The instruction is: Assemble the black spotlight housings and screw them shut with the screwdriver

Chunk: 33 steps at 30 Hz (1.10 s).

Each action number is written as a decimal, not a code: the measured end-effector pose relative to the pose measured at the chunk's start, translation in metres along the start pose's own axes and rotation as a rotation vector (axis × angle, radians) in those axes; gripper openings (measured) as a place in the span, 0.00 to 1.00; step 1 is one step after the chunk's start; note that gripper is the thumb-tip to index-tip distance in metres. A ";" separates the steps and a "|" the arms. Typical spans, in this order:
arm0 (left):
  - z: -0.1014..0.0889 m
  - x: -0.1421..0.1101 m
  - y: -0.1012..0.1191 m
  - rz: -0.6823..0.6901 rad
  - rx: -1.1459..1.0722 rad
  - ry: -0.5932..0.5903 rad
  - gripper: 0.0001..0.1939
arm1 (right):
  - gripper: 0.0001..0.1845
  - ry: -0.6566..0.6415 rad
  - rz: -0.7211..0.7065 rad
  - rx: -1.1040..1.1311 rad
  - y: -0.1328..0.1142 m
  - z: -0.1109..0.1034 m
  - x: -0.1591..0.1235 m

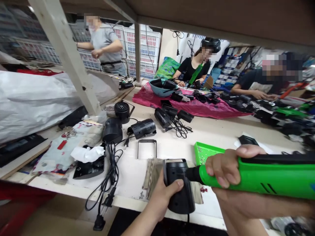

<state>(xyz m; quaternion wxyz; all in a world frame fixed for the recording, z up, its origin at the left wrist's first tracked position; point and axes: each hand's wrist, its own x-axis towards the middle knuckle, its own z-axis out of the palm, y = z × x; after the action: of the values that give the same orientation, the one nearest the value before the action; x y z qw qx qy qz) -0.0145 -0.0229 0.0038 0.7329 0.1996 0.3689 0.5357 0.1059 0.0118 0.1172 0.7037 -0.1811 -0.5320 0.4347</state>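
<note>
Two hands work close together at the near edge of the table [128,193], and the black housing [183,200] is between them, above a folded cloth [198,193]. The long axis of the housing goes from the person's side toward the far side, with a small lean, while the green power tool [278,178] lies almost across it. The dark nose [194,174] of this tool comes from the right and meets the right side of the housing, nearer to its far end. The left hand [158,196] is the nearer one to the housing: it is closed around the left side, and its thumb presses over the upper face. The right hand [223,167] is closed around the front part of the tool, with fingers curled over the green body; it does not hold the housing. A green tray [205,151] is just beyond the tool's front part, and a thin metal bracket [147,142] lies beyond the cloth, to the left.
</note>
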 end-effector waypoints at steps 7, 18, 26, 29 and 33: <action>-0.004 0.000 -0.003 -0.014 -0.117 0.123 0.27 | 0.19 0.022 -0.058 -0.073 -0.021 -0.012 -0.017; -0.005 0.003 -0.001 -0.026 -0.184 0.141 0.26 | 0.14 -0.070 0.018 -0.024 -0.027 -0.028 -0.035; -0.004 0.004 -0.005 0.044 -0.163 0.183 0.31 | 0.13 -0.064 0.074 0.009 -0.024 -0.022 -0.040; -0.001 0.004 -0.008 0.092 -0.140 0.177 0.31 | 0.17 -0.081 0.077 0.001 -0.017 -0.021 -0.038; 0.006 0.003 -0.012 0.190 -0.121 0.203 0.29 | 0.25 -0.071 0.134 0.021 -0.003 -0.021 -0.038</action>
<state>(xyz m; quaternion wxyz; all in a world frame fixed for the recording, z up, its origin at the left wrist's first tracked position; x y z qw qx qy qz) -0.0024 -0.0236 -0.0014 0.6484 0.1339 0.3876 0.6414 0.1242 -0.0162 0.0890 0.6557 -0.1930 -0.5387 0.4926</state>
